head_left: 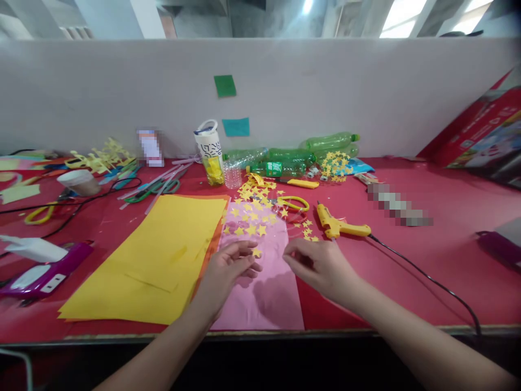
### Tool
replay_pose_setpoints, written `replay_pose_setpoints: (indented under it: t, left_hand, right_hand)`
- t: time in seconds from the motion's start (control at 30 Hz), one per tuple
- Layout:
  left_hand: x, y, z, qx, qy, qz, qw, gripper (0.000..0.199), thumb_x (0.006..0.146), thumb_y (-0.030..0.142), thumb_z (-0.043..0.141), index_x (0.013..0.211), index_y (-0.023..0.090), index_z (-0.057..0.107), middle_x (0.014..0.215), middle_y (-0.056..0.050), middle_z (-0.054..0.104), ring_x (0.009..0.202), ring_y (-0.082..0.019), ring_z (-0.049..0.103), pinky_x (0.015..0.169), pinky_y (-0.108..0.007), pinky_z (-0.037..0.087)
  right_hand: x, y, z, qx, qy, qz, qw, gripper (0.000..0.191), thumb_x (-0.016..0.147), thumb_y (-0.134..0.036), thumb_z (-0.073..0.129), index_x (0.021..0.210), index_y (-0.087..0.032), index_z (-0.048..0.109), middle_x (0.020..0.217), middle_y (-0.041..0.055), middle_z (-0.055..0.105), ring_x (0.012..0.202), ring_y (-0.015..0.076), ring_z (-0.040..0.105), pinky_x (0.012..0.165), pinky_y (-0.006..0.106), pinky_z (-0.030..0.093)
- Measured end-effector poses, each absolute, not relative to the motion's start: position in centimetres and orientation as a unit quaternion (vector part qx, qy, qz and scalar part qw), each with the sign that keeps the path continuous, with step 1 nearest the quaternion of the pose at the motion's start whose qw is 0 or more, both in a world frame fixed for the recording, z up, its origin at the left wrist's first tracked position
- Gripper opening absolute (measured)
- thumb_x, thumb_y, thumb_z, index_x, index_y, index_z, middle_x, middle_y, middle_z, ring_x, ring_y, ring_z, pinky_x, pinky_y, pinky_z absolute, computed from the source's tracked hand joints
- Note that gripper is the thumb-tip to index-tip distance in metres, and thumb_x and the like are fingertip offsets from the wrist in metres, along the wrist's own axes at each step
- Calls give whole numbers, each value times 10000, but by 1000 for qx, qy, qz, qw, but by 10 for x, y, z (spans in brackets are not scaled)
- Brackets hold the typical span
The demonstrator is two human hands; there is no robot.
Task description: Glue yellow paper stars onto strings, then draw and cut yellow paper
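My left hand (232, 266) is over the pink sheet (280, 293), palm turned inward and fingers apart. A small yellow star (256, 253) shows at its fingertips; whether it touches them I cannot tell. My right hand (319, 266) hovers over the sheet's right edge, fingers curled toward the thumb. Anything pinched there is too small or hidden to make out. Beyond both hands, several yellow paper stars (251, 230) are scattered on the sheet. A yellow glue gun (340, 224) lies just past my right hand, its cord running right.
Yellow paper sheets (163, 255) lie at left, beside a purple power strip (52, 274). Yellow-handled scissors (295, 203), a yellow cutter (303, 183), green plastic bottles (291, 157) and a white-and-yellow bottle (210, 157) sit toward the grey partition (163, 81).
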State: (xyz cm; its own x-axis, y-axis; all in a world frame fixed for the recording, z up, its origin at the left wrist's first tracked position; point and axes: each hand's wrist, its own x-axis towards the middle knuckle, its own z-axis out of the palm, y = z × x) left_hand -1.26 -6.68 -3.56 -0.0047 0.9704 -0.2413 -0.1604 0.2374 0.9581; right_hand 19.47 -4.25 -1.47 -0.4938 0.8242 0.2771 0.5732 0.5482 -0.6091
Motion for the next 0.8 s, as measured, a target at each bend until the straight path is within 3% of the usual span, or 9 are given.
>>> replay_pose_setpoints:
  t: [0.23,0.53,0.8]
  left_hand:
    - [-2,-60,-36,447,495,493,559,145,747,248,682,820,130,642,647,2,645,543,-99,596,539,-211,491]
    - [7,-63,-30,463,498,496,541,68,758,185,658,801,136,678,635,21,635,545,-87,604,560,-201,507]
    - [6,-63,-31,520,472,499,508,110,762,109,638,846,143,699,723,7,638,636,-87,612,627,-198,518]
  right_hand:
    - [176,-50,-19,-449,-795,237,333,108,843,-221,521,915,-191,595,511,-71,496,440,81,456,467,186,317]
    - [169,-47,-17,-421,-793,218,383,130,876,-239,534,911,-167,636,517,-60,534,440,68,492,475,180,348]
    - [165,-47,-14,-469,-749,315,346,102,832,-226,577,883,-175,649,471,-73,507,424,84,493,462,195,351]
